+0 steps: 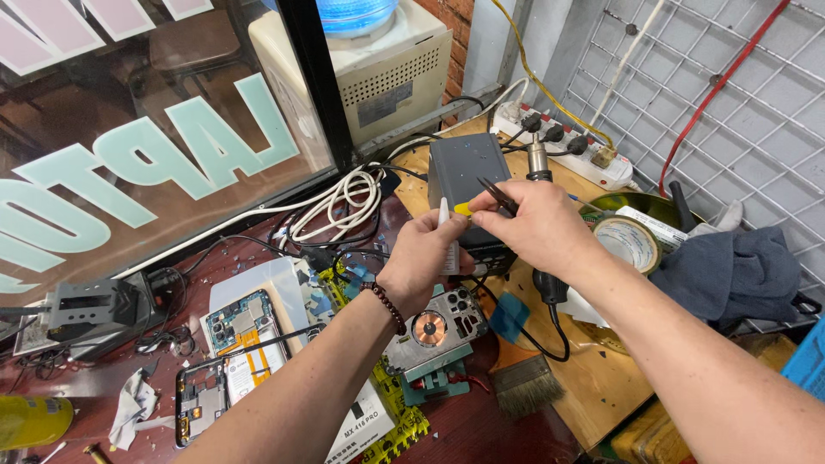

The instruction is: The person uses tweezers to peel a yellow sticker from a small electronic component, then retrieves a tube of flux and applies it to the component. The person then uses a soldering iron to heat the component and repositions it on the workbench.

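The left hand (421, 253) has its fingers closed round a small white tube (447, 241) with a yellow tip, held upright above the opened phone (434, 331) on the bench (481, 430). The right hand (537, 228) pinches dark tweezers (498, 196) at the tube's tip. The tweezers could slip and jab the left fingers, or contents might drip onto the phone's exposed copper coil, since both hang directly above it.

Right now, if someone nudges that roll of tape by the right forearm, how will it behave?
The roll of tape lies flat on the wooden bench, so it would probably slide, not roll. Its hollow core suggests it is light. The grey cloth alongside might stop it.
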Demonstrator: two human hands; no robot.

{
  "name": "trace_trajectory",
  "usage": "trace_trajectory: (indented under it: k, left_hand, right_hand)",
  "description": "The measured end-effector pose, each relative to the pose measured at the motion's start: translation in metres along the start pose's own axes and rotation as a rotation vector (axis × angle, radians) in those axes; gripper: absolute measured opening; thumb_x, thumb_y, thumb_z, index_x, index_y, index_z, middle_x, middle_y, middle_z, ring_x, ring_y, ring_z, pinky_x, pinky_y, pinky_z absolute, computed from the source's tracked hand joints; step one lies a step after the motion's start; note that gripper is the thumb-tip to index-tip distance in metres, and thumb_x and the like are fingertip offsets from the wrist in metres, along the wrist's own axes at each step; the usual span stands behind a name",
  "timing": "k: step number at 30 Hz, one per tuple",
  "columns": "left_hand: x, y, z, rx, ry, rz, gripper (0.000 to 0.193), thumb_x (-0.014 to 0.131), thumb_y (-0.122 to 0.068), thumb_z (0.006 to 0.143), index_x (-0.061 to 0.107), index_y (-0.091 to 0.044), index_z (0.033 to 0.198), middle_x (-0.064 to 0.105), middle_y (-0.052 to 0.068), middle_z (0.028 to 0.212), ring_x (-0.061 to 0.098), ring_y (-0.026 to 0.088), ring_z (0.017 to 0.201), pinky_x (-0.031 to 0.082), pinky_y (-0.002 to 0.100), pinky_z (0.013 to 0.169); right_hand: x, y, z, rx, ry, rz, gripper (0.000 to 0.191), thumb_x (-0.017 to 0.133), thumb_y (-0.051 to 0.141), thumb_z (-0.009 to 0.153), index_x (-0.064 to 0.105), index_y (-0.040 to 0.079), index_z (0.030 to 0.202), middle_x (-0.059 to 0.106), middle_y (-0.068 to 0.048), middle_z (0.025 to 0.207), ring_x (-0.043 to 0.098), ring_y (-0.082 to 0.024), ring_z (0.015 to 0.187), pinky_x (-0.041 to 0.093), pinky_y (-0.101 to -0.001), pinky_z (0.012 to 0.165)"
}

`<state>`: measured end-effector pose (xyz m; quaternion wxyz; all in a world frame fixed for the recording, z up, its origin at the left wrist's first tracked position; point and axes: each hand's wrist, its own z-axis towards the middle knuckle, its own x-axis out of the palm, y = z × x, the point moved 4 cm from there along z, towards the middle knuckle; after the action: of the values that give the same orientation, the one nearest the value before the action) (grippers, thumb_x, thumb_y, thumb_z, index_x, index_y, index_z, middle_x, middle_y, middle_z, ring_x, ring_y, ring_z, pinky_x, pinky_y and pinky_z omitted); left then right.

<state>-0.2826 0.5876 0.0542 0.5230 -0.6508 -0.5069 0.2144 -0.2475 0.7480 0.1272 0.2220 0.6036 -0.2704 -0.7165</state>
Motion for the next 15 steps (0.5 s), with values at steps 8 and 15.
trace_trajectory:
  k: [8, 15]
  left_hand:
    - [-0.003, 0.002, 0.019, 0.073, 0.057, -0.108, 0.027, 0.062, -0.029, 0.098, 0.064, -0.005, 0.11, 0.067, 0.006, 0.072, 0.067, 0.014, 0.06, 0.056, 0.028, 0.054]
    - [-0.026, 0.002, 0.043, 0.084, 0.039, -0.151, 0.028, 0.063, -0.017, 0.095, 0.063, -0.001, 0.118, 0.064, 0.008, 0.089, 0.066, 0.018, 0.069, 0.055, 0.034, 0.061]
  right_hand:
    - [0.009, -0.001, 0.004, 0.002, 0.007, 0.042, 0.022, 0.076, 0.025, 0.086, 0.078, 0.011, 0.103, 0.078, -0.004, 0.082, 0.07, -0.012, 0.071, 0.056, -0.0303, 0.069]
    - [0.023, -0.031, 0.059, -0.08, -0.031, -0.022, 0.017, 0.076, 0.021, 0.087, 0.077, 0.009, 0.099, 0.076, -0.005, 0.087, 0.067, -0.017, 0.073, 0.053, -0.0331, 0.069]
